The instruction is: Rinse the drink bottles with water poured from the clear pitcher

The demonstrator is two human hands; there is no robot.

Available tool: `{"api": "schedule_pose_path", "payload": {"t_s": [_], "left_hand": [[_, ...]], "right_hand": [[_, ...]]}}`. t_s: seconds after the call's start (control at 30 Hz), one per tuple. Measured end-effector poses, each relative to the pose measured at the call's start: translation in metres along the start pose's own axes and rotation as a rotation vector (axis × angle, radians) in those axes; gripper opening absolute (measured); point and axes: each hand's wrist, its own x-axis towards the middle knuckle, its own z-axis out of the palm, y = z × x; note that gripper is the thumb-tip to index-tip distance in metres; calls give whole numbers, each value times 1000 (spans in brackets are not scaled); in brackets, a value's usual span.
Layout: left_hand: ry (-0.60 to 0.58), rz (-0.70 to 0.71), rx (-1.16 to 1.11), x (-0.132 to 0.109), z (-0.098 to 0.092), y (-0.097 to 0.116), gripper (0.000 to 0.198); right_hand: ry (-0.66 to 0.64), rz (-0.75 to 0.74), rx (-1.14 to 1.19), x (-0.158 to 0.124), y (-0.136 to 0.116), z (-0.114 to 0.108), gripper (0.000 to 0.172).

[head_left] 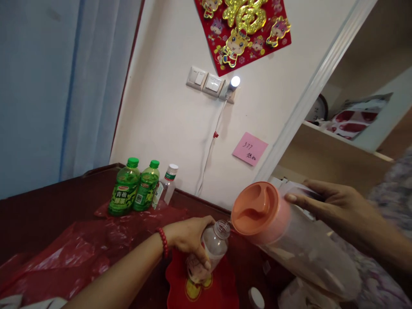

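A: Quick q, where's the clear bottle (216,245)?

B: On the red tray (225,288), cap off, mouth up. L hand (189,235) has its grip clamped round the side, thumb nr us, fingers mostly hidden. Prob. to steady it, b/c the jug's (317,255) lid end is right at its mouth.

A: And the jug?

B: In the R hand (344,210), grip clamped nr the lid end, prob. on a handle, tho the hand hides most of that. Jug's tipped, orange lid (255,208) toward the bottle, I'd say to line up lid edge w/ bottle mouth. Can't tell if they touch.

A: Why the tray?

B: My guess: catches drips, keeps the worktop (64,205) dry.

A: Other stuff?

B: 2 green bottles (124,189) plus a white-capped bottle (168,186) at the back by the wall, well apart from the jug. Red plastic bag (72,253) spreads over the L side, runs under the L forearm. Loose white cap (256,297) just R of the tray, poss. the bottle's own.

A: Anything in the way?

B: Bag's thin, could snag the L arm. Jug blocks the view of the worktop behind it. White cord (210,150) hangs down the wall, clear of both hands.
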Motion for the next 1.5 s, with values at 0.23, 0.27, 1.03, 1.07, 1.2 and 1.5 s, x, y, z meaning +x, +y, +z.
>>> {"api": "schedule_pose_path", "payload": {"t_s": [0.23, 0.27, 1.03, 1.07, 1.2, 1.5], "left_hand": [[-19, 18, -5, 4, 0, -2, 82], [-24, 14, -4, 5, 0, -2, 81], [-47, -105, -91, 12, 2, 10, 76], [-46, -118, -95, 13, 2, 10, 77], [-74, -157, -106, 13, 1, 20, 75], [-45, -96, -152, 13, 4, 10, 78]], "right_hand": [[-9, 9, 267, -18, 21, 21, 52], [1, 19, 316, -20, 26, 25, 51], [570, 274, 738, -17, 123, 161, 41], [606, 290, 735, -18, 127, 171, 40], [688, 350, 734, -23, 138, 204, 38], [633, 375, 731, -41, 153, 221, 35]]}}
